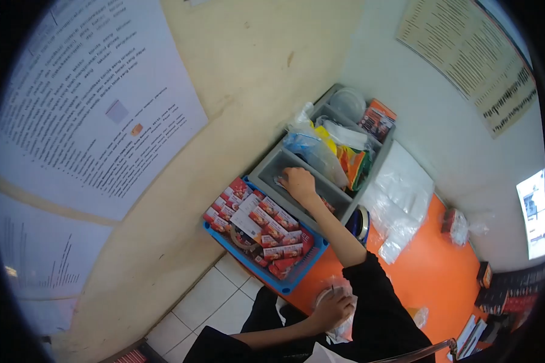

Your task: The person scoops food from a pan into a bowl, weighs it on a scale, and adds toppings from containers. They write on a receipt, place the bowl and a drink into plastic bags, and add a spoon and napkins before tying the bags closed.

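My right hand (pixel 300 183) reaches into the front compartment of a grey divided bin (pixel 266 172). Its fingers are curled together near small silvery items, and what they pinch is too small to make out. Close to my body, my left hand (pixel 334 310) has its fingers closed on the top of a clear plastic bag (pixel 343 330) with whitish contents. Beside the grey bin, a blue basket (pixel 287 284) holds many small red-and-white packets (pixel 275 228) and a roll of brown tape (pixel 243 238).
Behind my right hand, bin compartments hold plastic packaging (pixel 315 151) and round lids (pixel 348 104). On the orange table (pixel 448 272) lie clear plastic bags (pixel 399 190) and a wrapped packet (pixel 455 226). Dark boxes (pixel 508 296) stand at the right. Papers hang on the walls.
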The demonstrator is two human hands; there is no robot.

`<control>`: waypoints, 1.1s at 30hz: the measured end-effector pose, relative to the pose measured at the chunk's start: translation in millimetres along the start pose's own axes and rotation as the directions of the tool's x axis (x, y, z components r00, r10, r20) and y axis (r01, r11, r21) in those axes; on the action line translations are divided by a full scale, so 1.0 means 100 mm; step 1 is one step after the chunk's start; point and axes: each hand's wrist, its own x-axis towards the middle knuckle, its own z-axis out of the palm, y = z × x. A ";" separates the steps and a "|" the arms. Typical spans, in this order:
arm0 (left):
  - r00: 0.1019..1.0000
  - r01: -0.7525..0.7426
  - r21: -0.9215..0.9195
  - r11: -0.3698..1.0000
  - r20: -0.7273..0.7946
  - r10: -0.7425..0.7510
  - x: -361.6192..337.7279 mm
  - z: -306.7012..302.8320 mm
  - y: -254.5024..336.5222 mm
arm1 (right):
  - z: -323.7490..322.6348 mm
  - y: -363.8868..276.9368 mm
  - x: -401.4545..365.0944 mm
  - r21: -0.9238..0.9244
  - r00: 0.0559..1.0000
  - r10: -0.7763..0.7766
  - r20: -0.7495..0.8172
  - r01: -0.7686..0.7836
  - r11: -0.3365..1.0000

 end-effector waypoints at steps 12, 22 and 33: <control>0.965 -0.220 -0.219 0.951 0.096 0.245 0.04 0.34 -0.21 | -0.79 0.02 -0.43 0.145 0.952 -0.112 -0.285 0.159 0.977; 0.999 0.035 -0.018 0.999 0.001 -0.035 0.13 0.21 0.13 | -2.00 -0.18 -1.71 0.819 0.805 0.295 -0.515 0.361 0.445; 0.854 0.362 -0.284 0.888 0.482 -0.195 0.35 -0.05 0.03 | -0.39 0.19 -4.44 0.998 0.319 0.947 -0.025 0.057 0.007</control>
